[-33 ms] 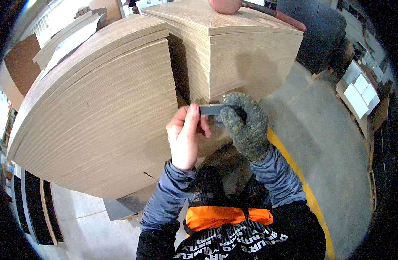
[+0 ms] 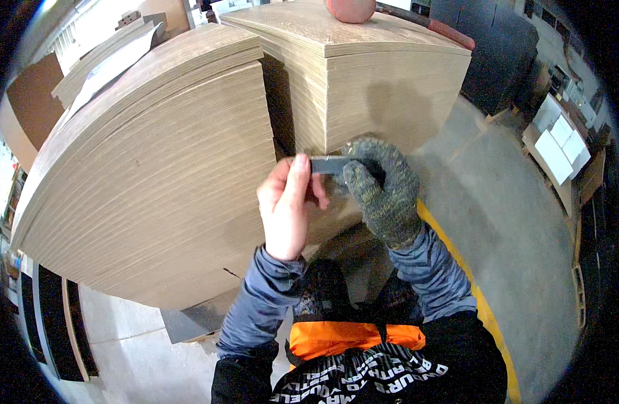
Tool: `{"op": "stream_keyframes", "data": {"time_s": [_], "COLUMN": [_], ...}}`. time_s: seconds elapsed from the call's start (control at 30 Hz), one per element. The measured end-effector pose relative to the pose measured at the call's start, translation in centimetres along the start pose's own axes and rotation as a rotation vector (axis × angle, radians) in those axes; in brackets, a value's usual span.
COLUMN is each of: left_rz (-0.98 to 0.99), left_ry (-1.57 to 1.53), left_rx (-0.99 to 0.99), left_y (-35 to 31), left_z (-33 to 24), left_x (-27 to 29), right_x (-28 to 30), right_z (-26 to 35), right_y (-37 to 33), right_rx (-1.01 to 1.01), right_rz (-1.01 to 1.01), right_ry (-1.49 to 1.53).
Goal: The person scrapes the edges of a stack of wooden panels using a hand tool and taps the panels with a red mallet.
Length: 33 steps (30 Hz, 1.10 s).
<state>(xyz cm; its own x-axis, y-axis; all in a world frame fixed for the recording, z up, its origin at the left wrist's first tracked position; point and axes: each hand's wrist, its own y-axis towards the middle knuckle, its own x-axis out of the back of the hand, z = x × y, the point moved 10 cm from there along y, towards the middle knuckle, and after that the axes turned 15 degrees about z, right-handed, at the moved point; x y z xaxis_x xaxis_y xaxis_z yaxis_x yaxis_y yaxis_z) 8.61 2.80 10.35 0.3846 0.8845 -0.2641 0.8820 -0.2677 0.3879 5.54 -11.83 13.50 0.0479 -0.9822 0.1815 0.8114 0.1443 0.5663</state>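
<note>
Head view, the only one. Change since the earlier frame: slight. Both hands sit a touch higher, nearer the stacks, and the dark strip (image 2: pixel 328 165) has risen with them. No handover, no fresh hold; same two-handed hold as in the earlier frame. Reads as a small adjustment in handling, not a new step.

Bare left hand (image 2: pixel 284 212): pinching the strip's left end, thumb on top, the other fingers partly hidden behind. Gloved right hand (image 2: pixel 387 192): curled round the right end, thumb pressing toward the bent fingers. Neither has let go.

Strip's place: bridging the gap between the hands, ahead of the person's legs (image 2: pixel 323 289), seen against the near lower corner of the right board stack (image 2: pixel 390 81). Whether it touches the boards, unclear; looks held in the air.

Strip's lie: long axis left to right across the body, close to level, right end perhaps a shade higher. A flat grey face shows toward the wearer. Both ends covered, so no telling which is the tip.

Nearby: left board stack (image 2: pixel 148 175), broader, left of the hands; red rounded object (image 2: pixel 350 9) on top of the right stack; yellow floor line (image 2: pixel 451 246) past the right sleeve (image 2: pixel 434 273)
</note>
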Motion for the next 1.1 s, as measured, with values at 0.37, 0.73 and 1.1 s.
{"op": "stream_keyframes", "data": {"time_s": [0.37, 0.73, 1.1], "left_rz": [0.08, 0.083, -0.057], "left_ry": [-0.021, -0.095, 0.107], "left_rx": [-0.198, -0.203, 0.092], "left_y": [6.5, 6.9, -1.3], "left_z": [-8.4, -7.5, 3.2], "left_x": [-2.0, -2.4, 1.5], "right_x": [1.3, 1.1, -2.4], "right_z": [9.5, 10.1, 0.5], "right_y": [5.0, 5.1, -1.4], "right_rx": [0.51, 0.522, 0.151], "right_rz": [-0.163, -0.124, 0.169], "right_ry": [-0.511, -0.749, -0.533]}}
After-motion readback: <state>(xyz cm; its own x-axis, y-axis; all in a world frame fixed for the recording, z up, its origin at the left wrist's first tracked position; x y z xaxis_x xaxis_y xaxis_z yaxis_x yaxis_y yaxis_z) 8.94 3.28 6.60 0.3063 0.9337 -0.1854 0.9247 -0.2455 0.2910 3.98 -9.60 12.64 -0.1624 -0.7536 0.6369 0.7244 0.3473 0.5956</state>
